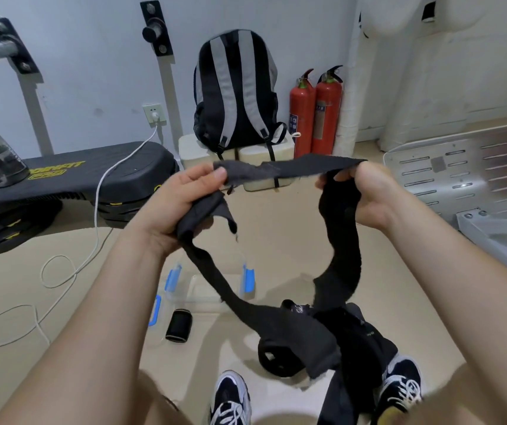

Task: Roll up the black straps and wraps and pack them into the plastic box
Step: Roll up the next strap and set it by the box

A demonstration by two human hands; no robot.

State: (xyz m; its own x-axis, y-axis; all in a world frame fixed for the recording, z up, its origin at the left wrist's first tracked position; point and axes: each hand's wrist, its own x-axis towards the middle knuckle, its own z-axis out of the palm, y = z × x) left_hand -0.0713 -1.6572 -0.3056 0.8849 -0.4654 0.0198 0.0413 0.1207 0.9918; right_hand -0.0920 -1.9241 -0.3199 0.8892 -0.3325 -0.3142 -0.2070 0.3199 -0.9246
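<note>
The beige floor (276,228) of a pale-walled room carries everything. At its far edge a black-and-grey backpack (236,87) stands next to two red fire extinguishers (315,115).

Both hands are raised over the middle of the floor. The left hand (172,204) and the right hand (365,194) each have their fingers curled round one long black fabric strap (282,170), which is pulled flat between them. Its slack drops from both fists in two loops. They reach down to a tangled pile of black straps and wraps (322,342) near the person's shoes.

The clear plastic box with blue clasps (198,291) sits on the floor below the hands and looks to hold nothing yet. One rolled black wrap (179,325) lies just beside it, and I cannot tell whether it rests on a lid.

The job looks to be at an early stage. One roll is made, the strap in hand is not yet rolled, the pile remains, and packing has not begun.
</note>
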